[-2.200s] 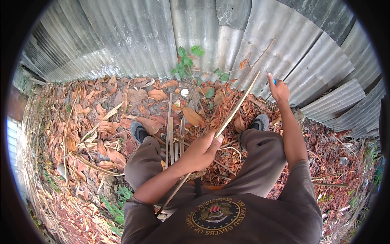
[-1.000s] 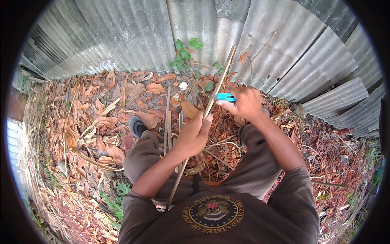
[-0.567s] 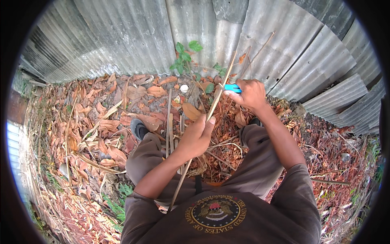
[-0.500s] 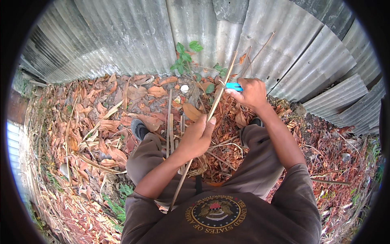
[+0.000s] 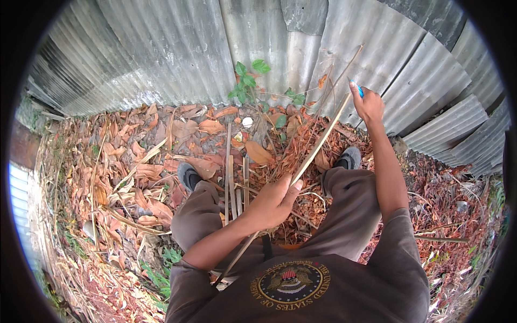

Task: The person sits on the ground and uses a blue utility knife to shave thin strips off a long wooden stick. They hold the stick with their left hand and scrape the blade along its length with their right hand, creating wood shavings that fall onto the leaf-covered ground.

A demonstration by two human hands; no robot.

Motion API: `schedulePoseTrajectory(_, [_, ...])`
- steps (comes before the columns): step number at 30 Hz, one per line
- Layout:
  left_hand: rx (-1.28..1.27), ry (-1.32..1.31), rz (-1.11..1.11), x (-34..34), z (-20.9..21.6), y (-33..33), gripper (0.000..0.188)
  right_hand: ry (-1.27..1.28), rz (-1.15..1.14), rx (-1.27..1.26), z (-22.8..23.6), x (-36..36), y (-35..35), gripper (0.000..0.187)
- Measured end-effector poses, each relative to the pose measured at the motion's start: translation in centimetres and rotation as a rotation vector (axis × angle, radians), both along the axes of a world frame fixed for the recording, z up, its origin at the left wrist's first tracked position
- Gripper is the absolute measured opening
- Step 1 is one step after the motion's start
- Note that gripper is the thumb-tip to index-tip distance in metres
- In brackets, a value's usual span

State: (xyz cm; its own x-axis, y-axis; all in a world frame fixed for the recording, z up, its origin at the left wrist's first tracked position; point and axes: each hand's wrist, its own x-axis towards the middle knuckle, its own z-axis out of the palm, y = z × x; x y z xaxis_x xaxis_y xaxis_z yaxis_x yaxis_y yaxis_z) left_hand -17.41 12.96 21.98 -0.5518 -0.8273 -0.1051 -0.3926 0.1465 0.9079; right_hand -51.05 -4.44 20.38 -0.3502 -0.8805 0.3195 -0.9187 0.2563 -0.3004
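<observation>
- Corrugated metal sheets [image 5: 177, 59] stand at the back, and dry leaves [image 5: 142, 172] lie thick before them.
- Left hand [image 5: 271, 203] is closed around a long, thin wooden strip [image 5: 321, 139], so this grip is clamped on it. The strip slants from near the shirt [image 5: 350, 293], forward and to the right, up to its free tip.
- Right hand [image 5: 370, 106] is folded on a small blue tool [image 5: 360, 92], just beside that tip and, as it seems, not touching it.
- The right hand covers most of the tool, so I cannot tell surely how its blade, if any, stands.
- About progress: beyond the left hand the strip shows a pale, clean-looking face, which I judge as already shaved; below the hand it looks darker, so probably this part is not yet worked.
- Several flat strips [image 5: 231, 183] lie on the leaves near the left shoe [image 5: 189, 176]; whether they are finished or waiting, one cannot tell.
- For the held strip, I judge the work as partly done, with some shaving left.
</observation>
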Motion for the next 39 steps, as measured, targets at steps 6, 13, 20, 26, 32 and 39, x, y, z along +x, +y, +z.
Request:
schedulePoseTrajectory(6, [0.255, 0.232, 0.032, 1.7, -2.6, -1.2, 0.033, 0.027, -0.105, 0.051, -2.9, -3.4, 2.0, 0.077])
schedulePoseTrajectory(13, [0.498, 0.441, 0.228, 1.2, -0.6, -2.3, 0.033, -0.085, 0.471, -0.016, 2.5, 8.1, 6.8, 0.063])
schedulePoseTrajectory(20, [0.669, 0.534, 0.167, 0.8, -0.3, -2.0, 0.037, -0.021, 0.792, -0.113, 1.6, 12.4, 7.9, 0.06])
schedulePoseTrajectory(26, [0.747, 0.538, 0.208, 0.5, -1.2, -1.7, 0.047, -0.003, 0.814, -0.118, 1.6, 12.7, 8.2, 0.06])
schedulePoseTrajectory(32, [0.746, 0.519, 0.231, -0.1, -2.1, -1.3, 0.051, 0.001, 0.831, -0.08, 1.4, 12.7, 8.5, 0.058])
schedulePoseTrajectory(39, [0.454, 0.468, 0.277, -0.8, -2.5, -1.1, 0.037, 0.075, 0.85, -0.045, 1.1, 13.2, 8.5, 0.059])
